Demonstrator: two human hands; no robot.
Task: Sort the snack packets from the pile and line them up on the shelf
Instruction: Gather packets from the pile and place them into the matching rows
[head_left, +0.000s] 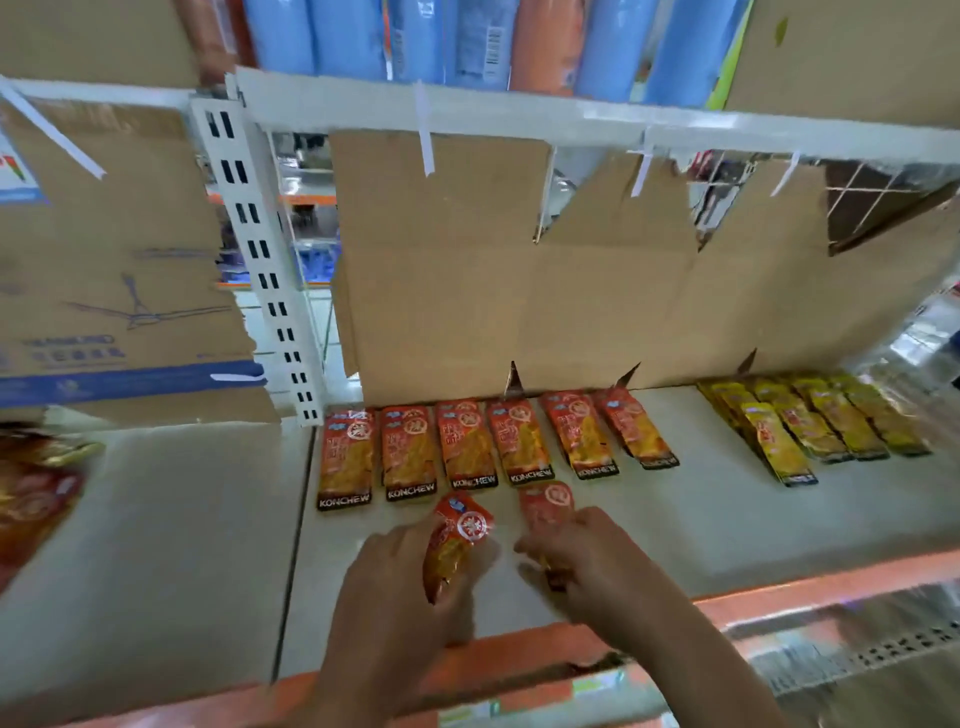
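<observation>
The left hand (410, 582) has its fingers (460, 610) clamped round one red packet (460, 535), the right hand (587, 551) grips a second packet (545, 501), both over the shelf (727, 519) just before the red row (467, 447), which a careless push could skew.

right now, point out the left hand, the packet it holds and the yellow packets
left hand (400, 587): head view, back of the hand
packet (460, 535): head view, red upper half with the round seal
yellow packets (777, 444): head view, middle of the front packet
</observation>
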